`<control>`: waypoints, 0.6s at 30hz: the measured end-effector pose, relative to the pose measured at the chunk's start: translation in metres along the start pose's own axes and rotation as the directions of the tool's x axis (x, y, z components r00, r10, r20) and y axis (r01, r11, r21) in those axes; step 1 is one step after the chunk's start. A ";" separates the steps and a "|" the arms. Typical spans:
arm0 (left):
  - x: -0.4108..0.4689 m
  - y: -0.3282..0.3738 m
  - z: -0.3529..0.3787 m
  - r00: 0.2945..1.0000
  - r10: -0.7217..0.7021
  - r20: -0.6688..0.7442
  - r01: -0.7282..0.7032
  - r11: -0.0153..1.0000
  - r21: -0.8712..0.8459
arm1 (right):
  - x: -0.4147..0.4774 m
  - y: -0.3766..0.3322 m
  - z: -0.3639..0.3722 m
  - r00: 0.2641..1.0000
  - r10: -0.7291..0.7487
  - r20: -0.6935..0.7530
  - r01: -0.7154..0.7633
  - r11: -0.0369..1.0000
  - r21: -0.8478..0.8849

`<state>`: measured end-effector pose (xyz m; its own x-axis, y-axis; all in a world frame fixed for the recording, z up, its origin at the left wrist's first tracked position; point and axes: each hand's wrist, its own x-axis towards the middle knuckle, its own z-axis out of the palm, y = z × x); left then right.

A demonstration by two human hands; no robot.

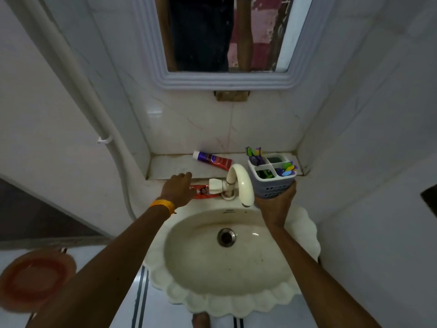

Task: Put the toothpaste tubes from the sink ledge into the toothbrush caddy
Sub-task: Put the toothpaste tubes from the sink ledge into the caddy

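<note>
A grey, four-compartment toothbrush caddy (pixel 272 176) with several coloured toothbrushes is held up at the right of the tap by my right hand (pixel 275 204), which grips its base. A purple and red toothpaste tube (pixel 211 160) lies on the marble ledge (pixel 170 168) behind the sink. A red toothpaste tube (pixel 204 191) lies on the sink rim left of the tap, partly under my left hand (pixel 177 189). That hand rests palm down over the tube's left end, and whether its fingers grip the tube is hidden.
A cream tap (pixel 238 183) stands between my hands, curving over the cream scalloped sink (pixel 227 304). A mirror (pixel 224 34) hangs above the ledge. White tiled walls close in left and right. A pipe (pixel 104 129) runs down the left wall. A red basin (pixel 35 280) sits on the floor at lower left.
</note>
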<state>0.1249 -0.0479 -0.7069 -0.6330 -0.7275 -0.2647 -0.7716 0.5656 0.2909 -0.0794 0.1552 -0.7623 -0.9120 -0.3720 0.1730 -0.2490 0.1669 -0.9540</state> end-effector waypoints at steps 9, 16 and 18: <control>0.016 -0.018 0.026 0.999 -0.008 0.046 0.000 0.987 0.162 | -0.004 0.000 -0.001 0.990 0.138 0.005 -0.136 0.972 0.191; 0.017 -0.024 0.010 1.000 0.020 0.011 -0.021 1.000 0.015 | -0.008 -0.011 0.003 0.989 0.149 -0.010 -0.146 0.980 0.134; 0.012 -0.025 -0.007 0.998 0.039 -0.041 -0.040 0.999 -0.030 | -0.009 -0.011 0.001 0.989 0.148 -0.002 -0.146 0.981 0.130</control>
<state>0.1371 -0.0735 -0.7111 -0.6593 -0.7202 -0.2157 -0.7436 0.5823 0.3286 -0.0677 0.1562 -0.7534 -0.9393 -0.3417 0.0305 -0.0682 0.0990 -0.9927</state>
